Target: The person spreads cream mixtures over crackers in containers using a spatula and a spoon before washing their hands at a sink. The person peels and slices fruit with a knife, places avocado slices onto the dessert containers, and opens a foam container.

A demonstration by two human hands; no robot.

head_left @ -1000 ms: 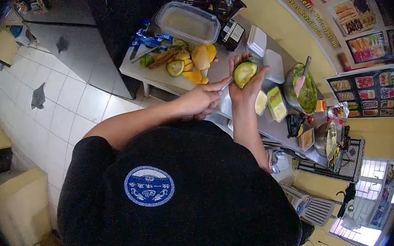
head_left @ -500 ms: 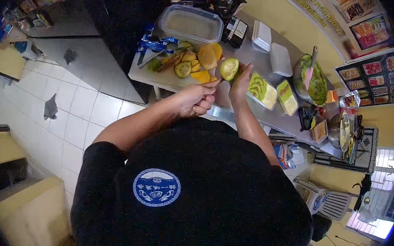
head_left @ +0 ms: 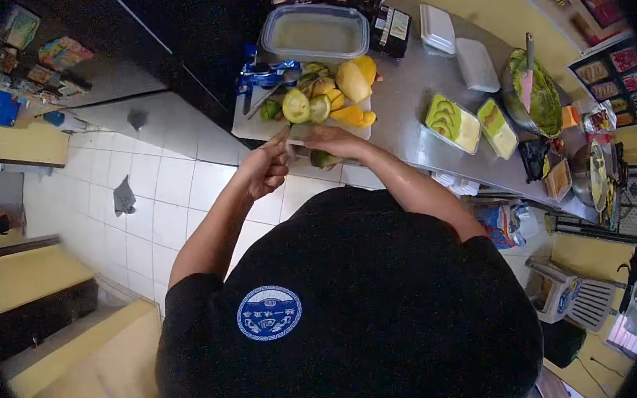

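Over the front edge of the white cutting board (head_left: pixel 249 128), my left hand (head_left: pixel 263 167) is closed around a thin tool; its blurred end points toward my right hand. My right hand (head_left: pixel 335 144) is palm down beside it, fingers curled over a green avocado piece (head_left: pixel 322 159) that is partly hidden. Just beyond the hands, a cut avocado half (head_left: pixel 296 106) and another cut piece (head_left: pixel 320 108) lie on the board. Yellow mangoes (head_left: pixel 353 82), mango pieces (head_left: pixel 349 116) and green peels are heaped beside them.
A clear plastic container (head_left: pixel 314 32) stands behind the board, near blue packaging (head_left: pixel 268 73). On the metal table (head_left: pixel 407 83) are white lidded boxes (head_left: pixel 477 65), a tray with avocado slices (head_left: pixel 452 123), a smaller filled tray (head_left: pixel 497 129) and a bowl of green mixture with a spatula (head_left: pixel 547 100).
Both hands have moved left relative to the trays and come closer together over the board's front edge. My right hand has turned palm down. A second cut avocado piece now shows on the board.
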